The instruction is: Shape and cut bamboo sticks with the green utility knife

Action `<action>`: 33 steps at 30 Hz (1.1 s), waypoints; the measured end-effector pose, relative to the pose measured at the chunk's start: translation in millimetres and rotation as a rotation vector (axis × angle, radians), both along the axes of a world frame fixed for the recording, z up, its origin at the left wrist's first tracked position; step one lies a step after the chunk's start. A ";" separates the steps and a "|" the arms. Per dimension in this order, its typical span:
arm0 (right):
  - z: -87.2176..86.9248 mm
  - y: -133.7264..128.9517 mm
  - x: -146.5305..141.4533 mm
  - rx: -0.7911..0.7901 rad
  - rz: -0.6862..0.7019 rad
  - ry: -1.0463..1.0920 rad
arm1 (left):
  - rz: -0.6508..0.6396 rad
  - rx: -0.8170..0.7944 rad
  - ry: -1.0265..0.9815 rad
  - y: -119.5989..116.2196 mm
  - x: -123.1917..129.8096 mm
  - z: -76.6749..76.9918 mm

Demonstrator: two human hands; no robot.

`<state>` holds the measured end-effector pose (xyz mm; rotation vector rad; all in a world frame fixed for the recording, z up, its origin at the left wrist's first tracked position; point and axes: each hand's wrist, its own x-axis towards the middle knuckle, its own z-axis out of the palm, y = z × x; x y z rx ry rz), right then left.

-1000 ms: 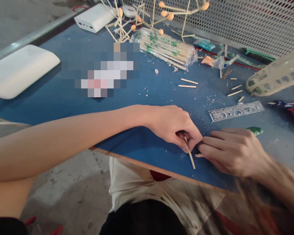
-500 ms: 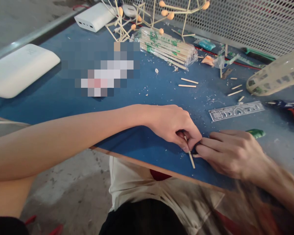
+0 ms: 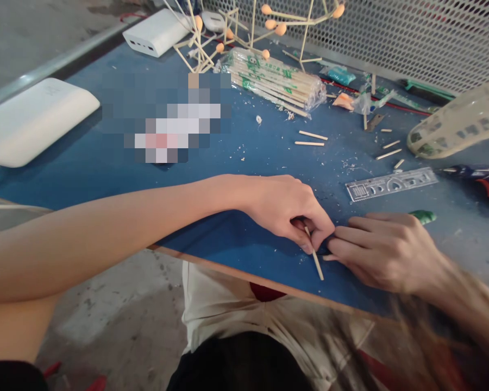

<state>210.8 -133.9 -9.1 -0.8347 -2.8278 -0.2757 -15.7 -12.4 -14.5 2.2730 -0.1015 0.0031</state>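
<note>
The left hand (image 3: pixel 287 212) pinches a thin wooden stick (image 3: pixel 317 263) between thumb and fingers, near the front edge of the blue counter (image 3: pixel 106 168). The stick's free end lies on the counter and points toward the person. The right hand (image 3: pixel 385 250) is closed around a tool with a green handle (image 3: pixel 424 216), and its fingertips press right against the left hand at the stick. Just behind the hands lies a clear ruler (image 3: pixel 391 184). Farther back sits a bag of sticks (image 3: pixel 277 81), with short cut sticks (image 3: pixel 312 139) near it.
</note>
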 end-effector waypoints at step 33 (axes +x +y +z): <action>1.0 -1.9 -0.3 0.000 -0.006 -0.005 | 0.024 -0.002 -0.021 0.0 -0.5 0.0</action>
